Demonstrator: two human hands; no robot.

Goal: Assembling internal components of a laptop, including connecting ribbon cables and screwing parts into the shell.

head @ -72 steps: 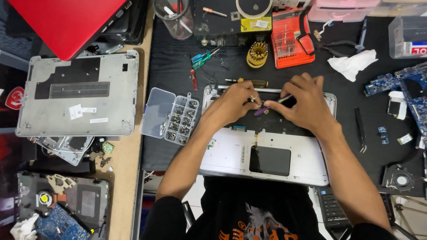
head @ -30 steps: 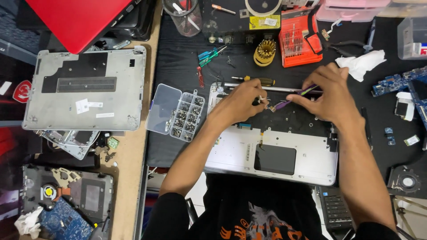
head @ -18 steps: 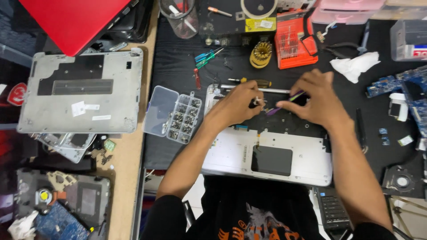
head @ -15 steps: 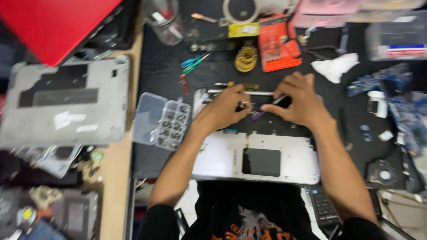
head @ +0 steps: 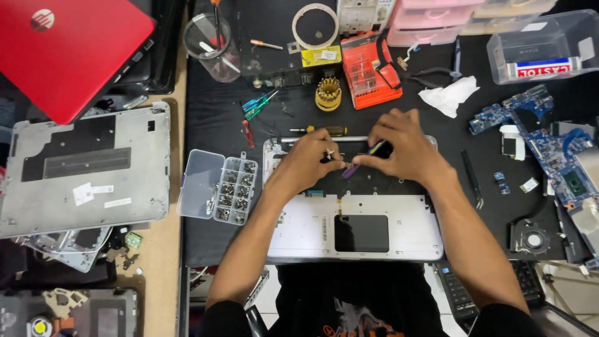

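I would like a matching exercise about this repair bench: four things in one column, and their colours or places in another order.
Things:
1. laptop lid
2. screw organiser box
3. crumpled tissue
4. circuit board

Descriptions:
A. white, beyond the right hand
B. blue, at the far right of the mat
C. red, in the top left corner
D. clear, just left of the left hand

Pairs: 1-C, 2-D, 3-A, 4-B
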